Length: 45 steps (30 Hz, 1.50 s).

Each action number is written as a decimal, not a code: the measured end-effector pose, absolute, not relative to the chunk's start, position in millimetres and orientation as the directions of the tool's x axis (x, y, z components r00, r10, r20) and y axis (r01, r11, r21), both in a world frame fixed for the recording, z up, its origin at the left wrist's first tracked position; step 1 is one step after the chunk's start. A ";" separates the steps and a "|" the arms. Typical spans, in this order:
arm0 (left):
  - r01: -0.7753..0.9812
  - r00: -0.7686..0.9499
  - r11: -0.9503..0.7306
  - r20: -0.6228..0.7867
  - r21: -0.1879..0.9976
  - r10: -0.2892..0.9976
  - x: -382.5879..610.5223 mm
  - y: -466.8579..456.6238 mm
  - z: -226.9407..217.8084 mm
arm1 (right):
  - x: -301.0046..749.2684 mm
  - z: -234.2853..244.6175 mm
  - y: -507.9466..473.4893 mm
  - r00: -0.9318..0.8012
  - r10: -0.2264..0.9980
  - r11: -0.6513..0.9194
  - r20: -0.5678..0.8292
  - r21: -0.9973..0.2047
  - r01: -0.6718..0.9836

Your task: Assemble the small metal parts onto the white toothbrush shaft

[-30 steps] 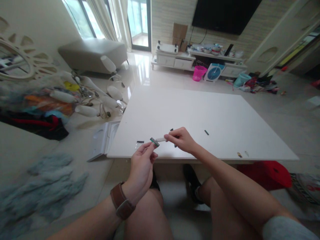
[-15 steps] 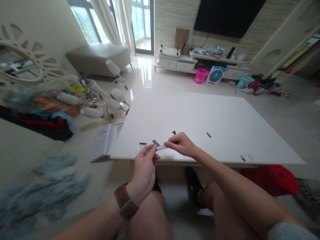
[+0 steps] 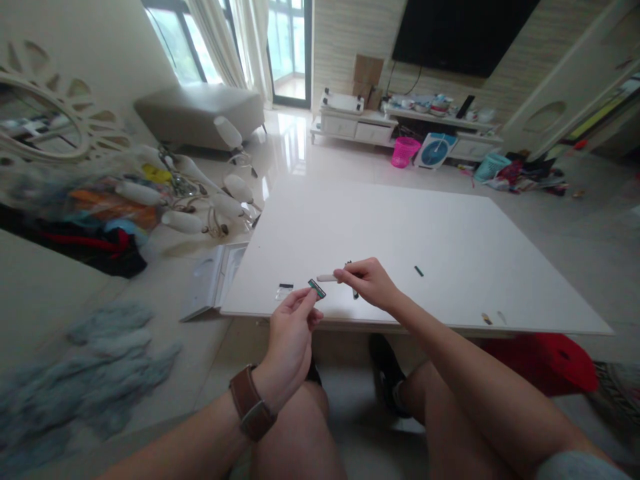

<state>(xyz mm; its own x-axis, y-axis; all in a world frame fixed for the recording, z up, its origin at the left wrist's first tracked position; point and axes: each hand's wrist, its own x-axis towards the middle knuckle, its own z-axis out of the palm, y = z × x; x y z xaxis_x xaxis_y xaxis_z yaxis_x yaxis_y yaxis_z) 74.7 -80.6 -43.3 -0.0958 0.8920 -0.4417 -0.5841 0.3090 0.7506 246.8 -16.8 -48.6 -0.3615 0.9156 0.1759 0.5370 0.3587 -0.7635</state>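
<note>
My left hand (image 3: 293, 333) pinches a small green and black strip (image 3: 317, 288) between thumb and fingertips, just over the near edge of the white table (image 3: 410, 220). My right hand (image 3: 367, 280) is closed on a small white stick-like piece (image 3: 326, 277) that points left toward the strip, with a thin dark piece (image 3: 354, 292) showing below its fingers. The two pieces are close but apart. A brown watch strap (image 3: 249, 403) is on my left wrist.
On the table lie a small black piece on clear film (image 3: 284, 288), a dark sliver (image 3: 419, 271) and two tiny bits (image 3: 492, 319) near the right front edge. White lamp parts (image 3: 200, 193) and a white tray (image 3: 215, 280) lie on the floor at left. A red object (image 3: 545, 360) sits under the table's right side.
The white piece and the green strip touched half a second ago; now my right hand has lifted the white piece slightly up and away. The view has shifted a little.
</note>
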 end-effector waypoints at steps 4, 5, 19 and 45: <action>-0.588 -0.094 0.320 -0.456 0.742 0.885 74.8 -81.5 -43.6 | 245.3 -50.4 -17.4 -0.415 0.898 0.363 0.144 -0.776 0.516; -0.586 -0.094 0.322 -0.456 0.744 0.885 74.9 -81.7 -43.5 | 245.6 -50.7 -17.3 -0.394 0.907 0.350 0.150 -0.789 0.505; -0.574 -0.089 0.334 -0.462 0.748 0.882 75.5 -82.0 -43.9 | 243.4 -49.5 -17.8 -0.334 0.929 0.326 0.160 -0.780 0.534; -0.563 -0.110 0.384 -0.526 0.732 0.843 77.0 -82.6 -40.7 | 237.3 -46.3 -12.1 -0.305 0.896 -0.434 -0.323 -0.785 -0.442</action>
<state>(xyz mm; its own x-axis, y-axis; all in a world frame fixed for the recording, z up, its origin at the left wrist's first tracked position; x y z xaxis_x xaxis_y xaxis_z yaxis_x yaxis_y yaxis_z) 77.0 -82.6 -40.7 -0.1102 0.8430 -0.5265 -0.5628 0.3837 0.7321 237.3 -12.1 -46.3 -0.3054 0.8956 -0.3234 -0.4422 -0.4342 -0.7848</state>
